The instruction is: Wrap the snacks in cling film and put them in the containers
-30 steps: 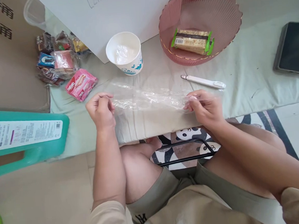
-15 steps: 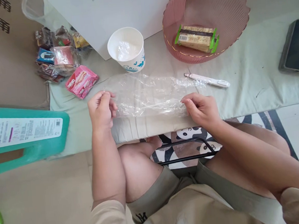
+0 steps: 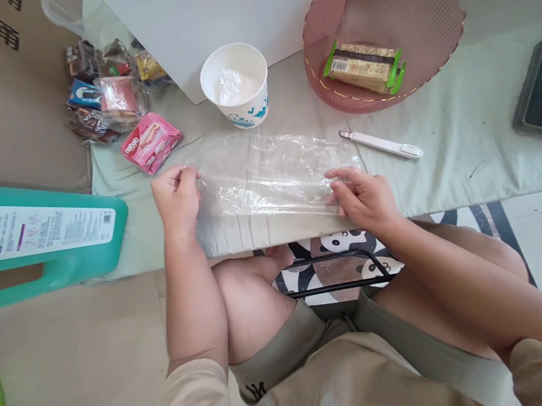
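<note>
- Head view: left hand (image 3: 176, 195) and right hand (image 3: 363, 197) pinch the ends of a clear plastic sheet (image 3: 269, 175) with narrow fingers, spreading it flat at the desk (image 3: 458, 144) near edge.
- Next move calls for even tension, judged.
- Since the earlier frame, the sheet lies flatter and the right-hand fingers extend.

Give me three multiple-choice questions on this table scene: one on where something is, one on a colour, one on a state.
1. Where is the wrapped snack bar?
A. in the pink bowl
B. in the paper cup
C. on the floor

2. What colour is the wafer packet beside the left hand?
A. blue
B. pink
C. yellow

3. How is the clear plastic sheet held?
A. left hand only
B. crumpled in the right hand
C. stretched between both hands

A: the bar lies in the bowl. B: its wrapper is pink. C: each hand pinches one end.
</note>
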Demonstrator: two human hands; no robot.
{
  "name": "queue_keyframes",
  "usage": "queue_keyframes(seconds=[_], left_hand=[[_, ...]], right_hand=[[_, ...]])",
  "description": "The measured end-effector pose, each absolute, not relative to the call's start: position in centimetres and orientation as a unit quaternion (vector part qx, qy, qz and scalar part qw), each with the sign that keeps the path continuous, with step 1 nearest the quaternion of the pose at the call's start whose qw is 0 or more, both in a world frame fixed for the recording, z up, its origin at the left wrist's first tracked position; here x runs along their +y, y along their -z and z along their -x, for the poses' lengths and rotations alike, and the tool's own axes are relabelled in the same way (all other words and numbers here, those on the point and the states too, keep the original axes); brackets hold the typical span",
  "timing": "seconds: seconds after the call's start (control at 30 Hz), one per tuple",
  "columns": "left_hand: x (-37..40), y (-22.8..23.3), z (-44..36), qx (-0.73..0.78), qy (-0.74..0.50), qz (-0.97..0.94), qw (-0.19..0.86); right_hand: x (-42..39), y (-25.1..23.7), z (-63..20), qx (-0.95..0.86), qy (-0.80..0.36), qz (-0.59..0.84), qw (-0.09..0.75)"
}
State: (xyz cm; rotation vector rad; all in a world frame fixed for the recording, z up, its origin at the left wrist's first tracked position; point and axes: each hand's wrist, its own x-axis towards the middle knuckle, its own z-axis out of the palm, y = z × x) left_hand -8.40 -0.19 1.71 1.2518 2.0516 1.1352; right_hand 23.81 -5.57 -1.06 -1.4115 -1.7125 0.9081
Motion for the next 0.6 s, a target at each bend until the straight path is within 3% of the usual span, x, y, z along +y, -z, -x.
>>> queue_keyframes(seconds=[0.37,0.6], left_hand=[[-0.20,-2.11,8.55,0.763,-0.310,-0.509,0.252],[0.06,-1.33,8.92,0.775,-0.312,-0.485,0.257]], right_hand=[[-5.59,0.84,-24.20,-0.724,-0.203,0.565,0.340],[-5.23,1.40,-24.41,-0.715,-0.175,0.594,0.325]])
